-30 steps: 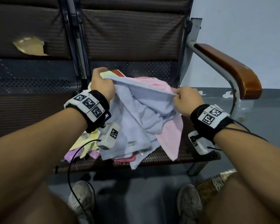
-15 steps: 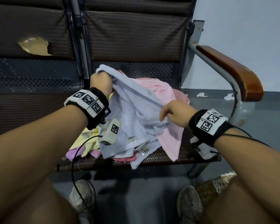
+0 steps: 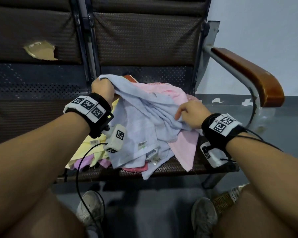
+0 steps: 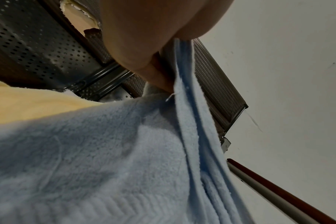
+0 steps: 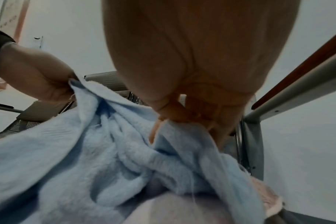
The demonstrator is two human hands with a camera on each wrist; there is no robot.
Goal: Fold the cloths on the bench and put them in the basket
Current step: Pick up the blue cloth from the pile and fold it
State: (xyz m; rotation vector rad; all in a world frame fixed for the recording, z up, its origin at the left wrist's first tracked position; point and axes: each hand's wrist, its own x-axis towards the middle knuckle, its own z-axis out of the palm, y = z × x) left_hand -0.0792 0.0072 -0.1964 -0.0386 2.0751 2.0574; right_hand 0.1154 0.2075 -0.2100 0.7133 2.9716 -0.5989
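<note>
A light blue cloth (image 3: pixel 141 115) lies crumpled on top of a pile of cloths on the brown bench seat (image 3: pixel 175 169). My left hand (image 3: pixel 101 88) grips its far left corner and holds it raised; the left wrist view shows the fingers (image 4: pixel 159 78) pinching the blue edge (image 4: pixel 184 91). My right hand (image 3: pixel 189 112) grips a bunch of the same cloth at its right side, seen from below as fingers (image 5: pixel 175 115) curled into blue folds (image 5: pixel 125 151). A pink cloth (image 3: pixel 181 143), a yellow cloth (image 3: pixel 91 146) and a purple cloth (image 3: pixel 83 163) lie underneath. A woven basket (image 3: pixel 225 200) peeks out on the floor by my right knee.
The bench has a woven backrest (image 3: pixel 144 36) and a wooden armrest (image 3: pixel 248 74) on a metal bar at the right. The left seat's backrest has a torn hole (image 3: pixel 40 52). My shoes (image 3: pixel 91 206) and knees are below the seat edge. A grey wall stands at the right.
My right hand let go of the cloth's stretched top edge, dropped lower toward me and took hold of a bunch of the blue cloth. The left hand kept its corner, and the cloth went slack.
</note>
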